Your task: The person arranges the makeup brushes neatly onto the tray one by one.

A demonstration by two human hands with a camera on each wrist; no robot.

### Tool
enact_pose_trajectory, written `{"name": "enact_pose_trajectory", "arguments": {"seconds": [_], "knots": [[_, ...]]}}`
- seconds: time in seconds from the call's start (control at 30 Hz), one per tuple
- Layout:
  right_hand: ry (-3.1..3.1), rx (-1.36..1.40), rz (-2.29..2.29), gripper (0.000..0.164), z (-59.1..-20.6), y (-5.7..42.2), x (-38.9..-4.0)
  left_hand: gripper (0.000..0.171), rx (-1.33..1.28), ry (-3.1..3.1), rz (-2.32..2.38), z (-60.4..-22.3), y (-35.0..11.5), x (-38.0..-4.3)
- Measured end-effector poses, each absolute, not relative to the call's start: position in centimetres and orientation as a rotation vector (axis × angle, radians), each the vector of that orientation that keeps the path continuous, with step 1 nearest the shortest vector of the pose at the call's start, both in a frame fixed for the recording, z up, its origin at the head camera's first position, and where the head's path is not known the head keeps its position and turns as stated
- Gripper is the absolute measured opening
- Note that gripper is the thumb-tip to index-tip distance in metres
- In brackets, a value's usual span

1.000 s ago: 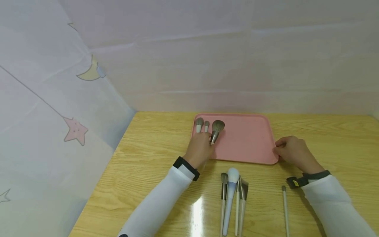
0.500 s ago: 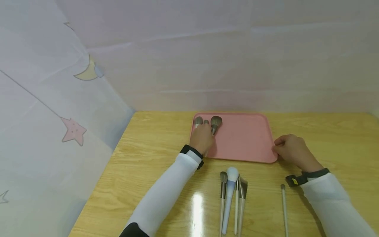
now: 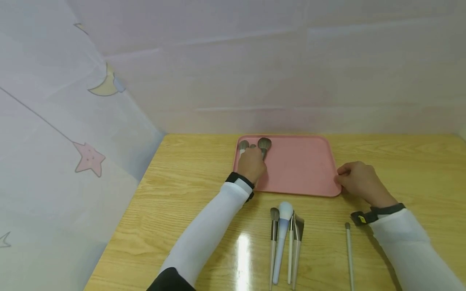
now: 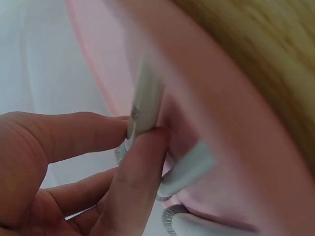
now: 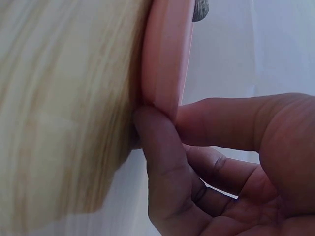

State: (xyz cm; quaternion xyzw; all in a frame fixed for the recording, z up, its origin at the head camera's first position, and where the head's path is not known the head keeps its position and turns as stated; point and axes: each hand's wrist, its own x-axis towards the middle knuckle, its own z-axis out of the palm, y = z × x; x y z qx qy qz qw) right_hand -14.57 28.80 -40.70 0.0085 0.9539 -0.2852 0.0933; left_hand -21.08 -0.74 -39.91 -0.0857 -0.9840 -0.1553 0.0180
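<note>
The left hand [image 3: 252,165] pinches a brush [image 4: 146,98], mostly hidden in the head view; the right hand [image 3: 359,182] pinches the tray [image 3: 298,167].

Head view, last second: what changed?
The left hand moved forward over the pink rectangular tray, shifting the dark fluffy-bristled brush toward its far side. Unchanged: its hold on that brush, the right hand pinching the tray's right edge, five pale-handled brushes on the wooden table.
</note>
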Motion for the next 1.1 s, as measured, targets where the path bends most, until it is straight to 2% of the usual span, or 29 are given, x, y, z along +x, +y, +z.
{"name": "enact_pose_trajectory", "arguments": {"seconds": [0.3, 0.67, 1.1], "knots": [[2.825, 0.022, -0.844, 0.038, -40.74, 28.72, -14.43, 0.009, -0.216, -3.076, -0.56, -40.06, -0.7, -20.86], [2.837, 0.015, -0.848, 0.038, -40.79, 28.99, -14.42, 0.012, -0.312, -3.044, -0.495, -40.27, -0.66, -20.57], [2.802, 0.042, -0.851, 0.039, -41.04, 28.99, -14.4, 0.012, -0.311, -3.05, -0.537, -40.42, -0.72, -20.51]]}}
